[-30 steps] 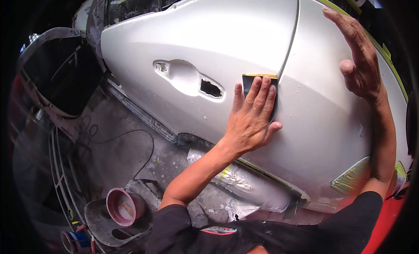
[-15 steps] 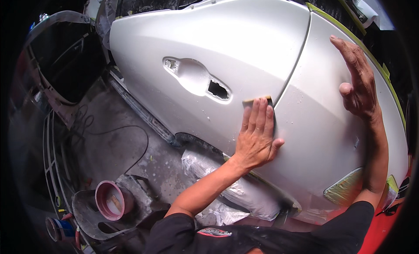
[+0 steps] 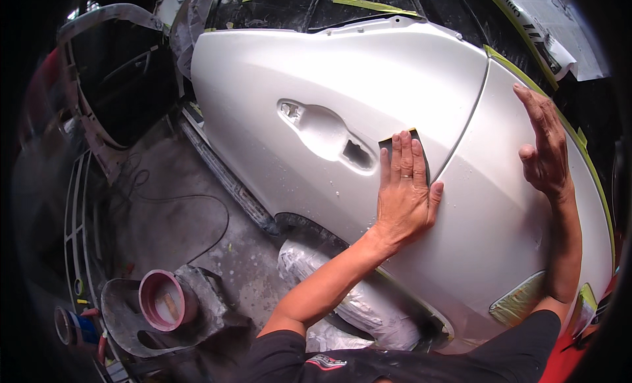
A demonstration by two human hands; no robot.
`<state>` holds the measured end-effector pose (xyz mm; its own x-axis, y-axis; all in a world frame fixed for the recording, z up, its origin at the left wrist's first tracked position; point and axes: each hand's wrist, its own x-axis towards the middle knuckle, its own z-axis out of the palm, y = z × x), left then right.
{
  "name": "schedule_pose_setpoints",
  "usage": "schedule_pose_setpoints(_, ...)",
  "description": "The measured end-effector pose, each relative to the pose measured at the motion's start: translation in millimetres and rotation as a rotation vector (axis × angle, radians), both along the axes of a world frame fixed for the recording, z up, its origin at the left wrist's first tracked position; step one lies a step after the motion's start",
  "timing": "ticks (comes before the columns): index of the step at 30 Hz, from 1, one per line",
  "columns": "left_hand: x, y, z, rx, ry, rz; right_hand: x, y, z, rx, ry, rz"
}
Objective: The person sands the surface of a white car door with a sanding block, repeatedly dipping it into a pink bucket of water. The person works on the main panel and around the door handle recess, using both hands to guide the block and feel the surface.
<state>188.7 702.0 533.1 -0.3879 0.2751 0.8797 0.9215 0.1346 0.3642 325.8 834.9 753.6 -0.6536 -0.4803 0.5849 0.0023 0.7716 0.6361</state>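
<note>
My left hand (image 3: 407, 205) lies with straight fingers over a piece of dark sandpaper (image 3: 388, 144) with a yellowish edge, holding it against the white car door (image 3: 263, 139). It is just right of the handle recess (image 3: 322, 129), which has cut-out openings, and left of the seam to the white rear panel (image 3: 490, 146). Small water drops dot the paint around it. Nothing is in my right hand (image 3: 545, 142), whose fingers and thumb stand apart, resting at the rear panel near its taped edge. The sandpaper's middle is hidden under my left fingers.
A pink-red bucket (image 3: 150, 310) stands on a grey plastic stool (image 3: 125, 317) at lower left. Thin cable (image 3: 220, 202) crosses the floor. Plastic film (image 3: 382, 310) wraps the wheel, and green-yellow tape (image 3: 515, 287) covers a small panel opening. A detached door frame (image 3: 82, 106) stands far left.
My left hand and the sandpaper have slid up the door, away from me, nearer the handle recess's right end. The whole view has shifted slightly. My right hand stays at the rear panel.
</note>
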Motion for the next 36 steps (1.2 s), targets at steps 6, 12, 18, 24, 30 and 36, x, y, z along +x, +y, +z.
schedule_pose_setpoints(6,-167.3,-32.5,77.7,-0.029,-0.437,0.221,4.2,-2.9,-3.6,-0.02,-0.066,-0.026)
schedule_pose_setpoints(12,-43.4,-4.6,19.1,-0.061,-0.097,0.116,6.3,7.3,-1.5,-0.001,-0.052,-0.107)
schedule_pose_setpoints(18,-217.6,-55.7,74.1,-0.016,-0.597,0.321,3.3,-6.9,-2.4,0.048,-0.1,-0.052)
schedule_pose_setpoints(24,-96.1,-8.7,18.4,-0.057,-0.234,0.2,12.3,7.2,-0.5,0.058,-0.083,-0.13)
schedule_pose_setpoints(30,-235.4,-75.5,56.0,-0.025,-0.587,0.325,-0.1,-7.9,1.5,0.033,-0.064,-0.055)
schedule_pose_setpoints(36,-31.7,-27.3,-4.1,-0.133,-0.123,0.052,4.4,-6.4,4.8,-0.012,-0.053,-0.089)
